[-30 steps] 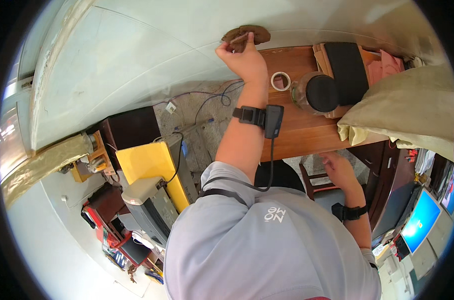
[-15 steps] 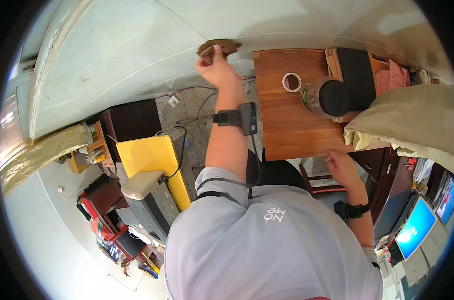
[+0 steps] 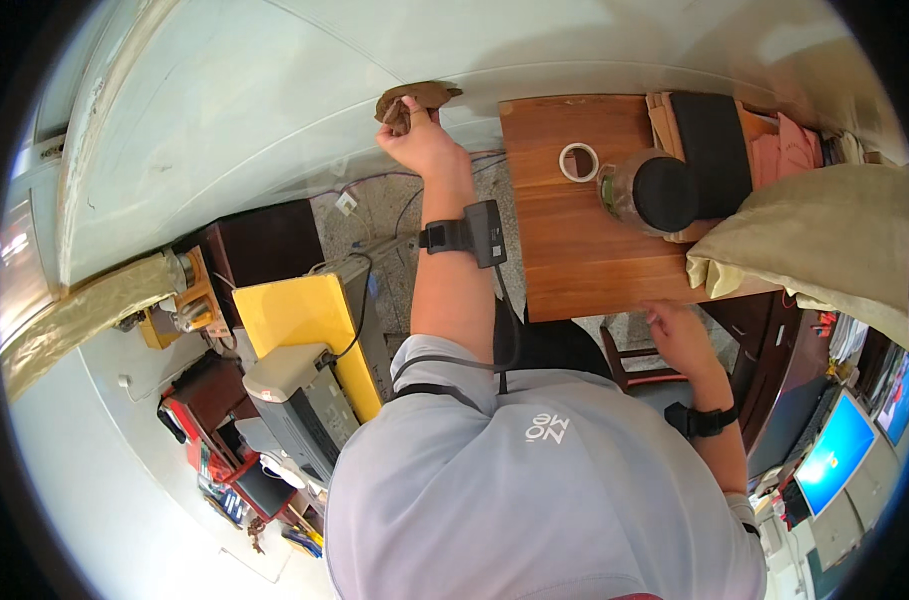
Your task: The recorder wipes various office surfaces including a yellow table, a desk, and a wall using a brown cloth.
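Observation:
My left hand (image 3: 422, 143) reaches forward and is closed on a brown cloth (image 3: 432, 95), its thumb pressed over a bunched fold. The cloth lies against the pale wall panel (image 3: 304, 110), just under a seam line. My right hand (image 3: 682, 338) hangs beside the near edge of a wooden table (image 3: 564, 250), its fingers loosely bent and a little apart. Nothing shows in it. Whether its fingertips touch the table edge I cannot tell.
On the table are a roll of tape (image 3: 578, 162), a clear jar with a black lid (image 3: 664, 195), a black folder (image 3: 711, 150) and a beige cloth (image 3: 824, 230). At left stand a yellow board (image 3: 294, 300) and a grey printer (image 3: 299, 400). Cables (image 3: 374, 178) run along the floor.
My left hand and the brown cloth have slid a short way left along the wall. My right hand stays almost where it was. The whole view has shifted slightly.

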Available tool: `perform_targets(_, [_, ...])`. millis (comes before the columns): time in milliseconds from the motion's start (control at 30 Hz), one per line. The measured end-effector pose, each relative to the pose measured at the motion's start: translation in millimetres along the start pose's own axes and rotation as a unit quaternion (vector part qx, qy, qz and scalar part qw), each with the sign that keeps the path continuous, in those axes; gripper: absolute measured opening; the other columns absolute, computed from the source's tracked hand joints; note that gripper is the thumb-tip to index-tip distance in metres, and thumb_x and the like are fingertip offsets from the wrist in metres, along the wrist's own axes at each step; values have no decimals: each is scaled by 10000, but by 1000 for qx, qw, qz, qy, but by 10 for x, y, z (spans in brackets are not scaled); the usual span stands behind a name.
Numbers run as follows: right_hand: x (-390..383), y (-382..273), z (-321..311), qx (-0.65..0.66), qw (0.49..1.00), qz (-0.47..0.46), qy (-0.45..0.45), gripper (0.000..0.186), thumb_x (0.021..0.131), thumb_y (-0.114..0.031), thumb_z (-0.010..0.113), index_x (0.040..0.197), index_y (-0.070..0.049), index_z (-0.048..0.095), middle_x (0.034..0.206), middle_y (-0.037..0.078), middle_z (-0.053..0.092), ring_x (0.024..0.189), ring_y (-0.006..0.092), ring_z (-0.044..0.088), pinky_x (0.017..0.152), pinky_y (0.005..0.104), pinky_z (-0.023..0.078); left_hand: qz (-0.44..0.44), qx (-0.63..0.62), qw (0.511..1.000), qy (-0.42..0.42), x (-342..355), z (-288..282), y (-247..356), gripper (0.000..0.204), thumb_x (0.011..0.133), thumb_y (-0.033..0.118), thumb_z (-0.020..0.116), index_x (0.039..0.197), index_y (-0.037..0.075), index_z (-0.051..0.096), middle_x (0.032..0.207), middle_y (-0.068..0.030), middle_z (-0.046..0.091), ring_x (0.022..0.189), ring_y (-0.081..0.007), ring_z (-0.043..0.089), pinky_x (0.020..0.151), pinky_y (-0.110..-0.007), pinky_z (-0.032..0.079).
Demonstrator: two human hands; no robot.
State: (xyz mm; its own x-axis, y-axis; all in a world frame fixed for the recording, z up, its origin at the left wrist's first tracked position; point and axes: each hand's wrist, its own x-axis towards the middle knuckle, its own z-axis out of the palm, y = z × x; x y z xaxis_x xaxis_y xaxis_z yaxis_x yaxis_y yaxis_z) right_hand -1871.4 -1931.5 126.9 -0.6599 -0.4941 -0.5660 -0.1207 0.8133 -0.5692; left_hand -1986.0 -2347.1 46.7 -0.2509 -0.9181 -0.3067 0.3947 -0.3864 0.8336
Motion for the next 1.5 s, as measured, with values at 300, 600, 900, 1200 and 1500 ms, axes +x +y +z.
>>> perform_targets(300, [-229, 306, -7, 30, 999, 1, 43, 317, 868, -26, 570, 1172, -35, 658, 915, 147, 662, 813, 336, 652, 743, 409, 520, 48, 259, 959, -110, -1126, 751, -520, 554, 835, 126, 843, 1165, -12, 420, 1116, -160, 593, 1063, -243, 592, 908, -340, 510])
perform_targets(600, [-428, 542, 29, 51, 997, 45, 23, 298, 847, -18, 583, 1134, -22, 665, 956, 163, 681, 911, 361, 662, 795, 434, 529, 1, 249, 961, -119, -1237, 868, -1105, 571, 772, 206, 894, 1102, -62, 513, 1026, -189, 617, 928, -278, 607, 818, -390, 509])
perform_targets(900, [-373, 500, 67, 32, 997, -18, 61, 290, 861, -7, 575, 1133, -38, 670, 927, 160, 672, 847, 362, 658, 746, 411, 524, -88, 173, 974, -115, -1177, 774, -815, 586, 780, 188, 888, 1133, -49, 484, 1043, -173, 624, 928, -259, 627, 709, -365, 557])
perform_targets(1200, [-265, 353, 158, 25, 998, -25, 57, 283, 846, -45, 584, 1114, -35, 676, 907, 169, 686, 857, 368, 671, 757, 452, 535, -77, 92, 992, -37, -298, 178, -126, 517, 874, 137, 794, 1197, -43, 433, 1166, -190, 586, 962, -302, 643, 726, -434, 641])
perform_targets(1500, [-80, 161, 240, 10, 999, -28, 36, 266, 869, -93, 584, 1117, -63, 675, 926, 165, 696, 881, 380, 675, 758, 466, 535, -76, 74, 994, 16, 871, -721, 448, 427, 928, 143, 737, 1208, -66, 491, 1204, -183, 595, 1042, -314, 643, 800, -418, 638])
